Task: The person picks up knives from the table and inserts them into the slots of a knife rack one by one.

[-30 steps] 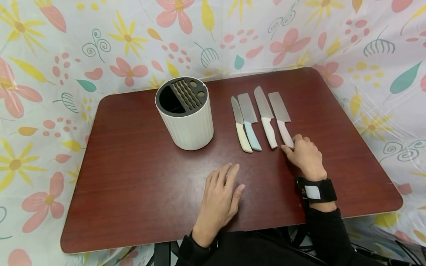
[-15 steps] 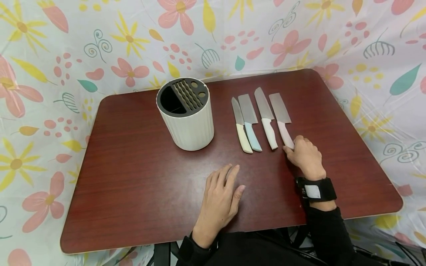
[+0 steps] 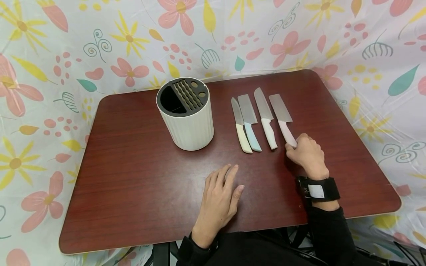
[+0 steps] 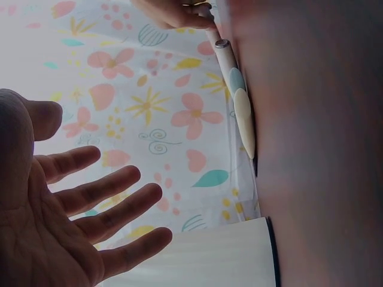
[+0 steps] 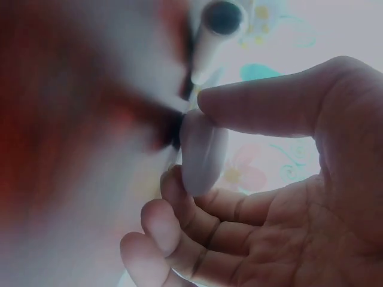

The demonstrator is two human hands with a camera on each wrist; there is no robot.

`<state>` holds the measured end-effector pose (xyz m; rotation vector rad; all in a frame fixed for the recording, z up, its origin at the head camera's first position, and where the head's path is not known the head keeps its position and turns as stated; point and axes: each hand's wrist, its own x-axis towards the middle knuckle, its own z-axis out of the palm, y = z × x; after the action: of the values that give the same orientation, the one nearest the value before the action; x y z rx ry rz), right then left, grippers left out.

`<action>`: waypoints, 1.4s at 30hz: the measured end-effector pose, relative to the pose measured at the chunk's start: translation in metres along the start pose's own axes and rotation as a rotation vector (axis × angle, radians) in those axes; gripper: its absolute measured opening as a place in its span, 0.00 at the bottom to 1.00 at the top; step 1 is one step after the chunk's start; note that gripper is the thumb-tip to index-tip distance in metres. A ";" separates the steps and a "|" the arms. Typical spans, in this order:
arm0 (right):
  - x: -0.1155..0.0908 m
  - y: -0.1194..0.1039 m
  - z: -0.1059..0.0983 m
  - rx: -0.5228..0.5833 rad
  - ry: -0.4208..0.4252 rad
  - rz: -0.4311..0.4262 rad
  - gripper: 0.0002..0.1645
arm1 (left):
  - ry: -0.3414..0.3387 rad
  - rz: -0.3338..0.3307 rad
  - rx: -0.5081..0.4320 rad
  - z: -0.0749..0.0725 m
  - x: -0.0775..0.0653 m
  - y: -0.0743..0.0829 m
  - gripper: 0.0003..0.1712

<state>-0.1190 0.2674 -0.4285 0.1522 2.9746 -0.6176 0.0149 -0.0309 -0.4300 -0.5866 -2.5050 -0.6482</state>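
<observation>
At the right of the table my right hand (image 3: 307, 152) pinches the handle end of a pink-handled cleaver (image 3: 281, 108). In the right wrist view the thumb lies on one side of the pink handle (image 5: 203, 152), with curled fingers on the other. Left of it lie a white-handled chef's knife (image 3: 264, 107), a blue-handled cleaver (image 3: 247, 109) and a small yellow-handled knife (image 3: 242, 136). All blades point toward the far edge. My left hand (image 3: 217, 201) hovers or rests near the front edge, fingers spread, holding nothing; the left wrist view shows its palm (image 4: 48, 233).
A white ribbed knife block (image 3: 191, 129) with a black slotted top stands left of the knives. The brown table (image 3: 133, 195) has rounded corners. A floral cloth (image 3: 246, 44) hangs behind it and at the sides.
My right hand has shifted slightly right, and the pink handle has swung a little to the right with it. The left hand and the other knives look unmoved.
</observation>
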 end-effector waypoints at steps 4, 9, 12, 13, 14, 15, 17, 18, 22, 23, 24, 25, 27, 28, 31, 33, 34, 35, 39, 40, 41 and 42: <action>-0.001 -0.002 -0.010 0.039 0.013 0.006 0.29 | 0.005 0.000 0.001 0.000 0.000 0.000 0.28; -0.001 -0.006 -0.023 0.087 0.060 0.004 0.30 | 0.013 0.002 0.000 -0.001 0.001 0.000 0.27; -0.001 -0.007 -0.030 0.100 0.106 -0.005 0.30 | 0.012 0.001 0.000 -0.001 0.001 0.000 0.28; -0.001 -0.007 -0.032 0.104 0.127 -0.009 0.30 | 0.011 0.002 0.002 -0.001 0.001 0.000 0.28; -0.001 -0.007 -0.034 0.107 0.148 -0.016 0.30 | 0.011 0.002 0.002 -0.001 0.001 0.000 0.28; 0.000 -0.007 -0.036 0.111 0.176 -0.026 0.29 | 0.010 0.003 0.003 -0.001 0.001 0.000 0.28; 0.001 -0.007 -0.038 0.120 0.234 -0.049 0.28 | 0.013 0.004 0.004 -0.001 0.001 0.000 0.28; 0.001 -0.008 -0.039 0.126 0.269 -0.063 0.27 | 0.016 0.006 0.004 -0.001 0.001 0.000 0.28; 0.006 -0.012 -0.045 0.153 0.395 -0.108 0.23 | 0.026 0.009 0.003 -0.001 0.001 0.000 0.28; 0.007 -0.014 -0.046 0.164 0.421 -0.114 0.22 | 0.028 0.011 0.002 0.000 0.001 0.000 0.28; 0.009 -0.015 -0.048 0.173 0.443 -0.119 0.22 | 0.030 0.012 0.001 -0.001 0.001 0.000 0.28; 0.010 -0.017 -0.050 0.184 0.460 -0.122 0.21 | 0.035 0.014 0.000 0.000 0.001 0.000 0.28; 0.014 -0.019 -0.053 0.209 0.488 -0.121 0.21 | 0.041 0.017 -0.004 -0.001 0.002 0.000 0.28; 0.015 -0.020 -0.055 0.218 0.500 -0.117 0.21 | 0.045 0.018 -0.004 -0.001 0.002 0.000 0.28; 0.019 -0.022 -0.060 0.236 0.535 -0.110 0.21 | 0.056 0.021 -0.004 -0.002 0.004 0.000 0.28; 0.022 -0.023 -0.062 0.246 0.557 -0.115 0.21 | 0.058 0.022 -0.003 -0.003 0.004 0.000 0.28; 0.023 -0.024 -0.063 0.250 0.568 -0.120 0.21 | 0.058 0.024 -0.003 -0.003 0.004 0.000 0.28; 0.024 -0.025 -0.064 0.257 0.578 -0.125 0.21 | 0.059 0.026 -0.003 -0.003 0.005 0.000 0.28; 0.026 -0.028 -0.066 0.286 0.597 -0.145 0.21 | 0.064 0.031 -0.004 -0.004 0.005 0.000 0.28; 0.026 -0.029 -0.067 0.291 0.600 -0.150 0.21 | 0.065 0.032 -0.004 -0.004 0.005 0.000 0.28; 0.027 -0.030 -0.067 0.295 0.603 -0.156 0.22 | 0.067 0.033 -0.004 -0.004 0.006 0.000 0.28; 0.027 -0.030 -0.067 0.298 0.606 -0.160 0.22 | 0.068 0.035 -0.004 -0.004 0.006 0.000 0.28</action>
<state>-0.1543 0.2687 -0.3586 0.1445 3.4662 -1.2312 0.0115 -0.0314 -0.4237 -0.5978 -2.4254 -0.6492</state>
